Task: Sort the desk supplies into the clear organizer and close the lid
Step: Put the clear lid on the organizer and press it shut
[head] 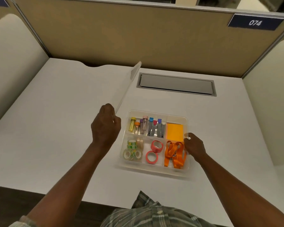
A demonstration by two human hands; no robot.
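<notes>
The clear organizer (pixel 156 168) sits on the white desk in front of me. Its compartments hold small vials (pixel 137 126), staplers (pixel 156 128), an orange sticky-note pad (pixel 175 132), clear and patterned tape rolls (pixel 132 150), two pink tape rolls (pixel 154 152) and an orange lanyard (pixel 174 154). My left hand (pixel 106 125) is shut on one end of the clear lid (pixel 129 85), which stands on edge and stretches away to the upper right, left of the organizer. My right hand (pixel 194 145) grips the organizer's right rim.
A grey cable hatch (pixel 176 84) is set into the desk behind the organizer. Tan partition walls close off the back and sides. A blue plate reading 074 (pixel 254 22) hangs at the upper right. The desk's front edge is near my body.
</notes>
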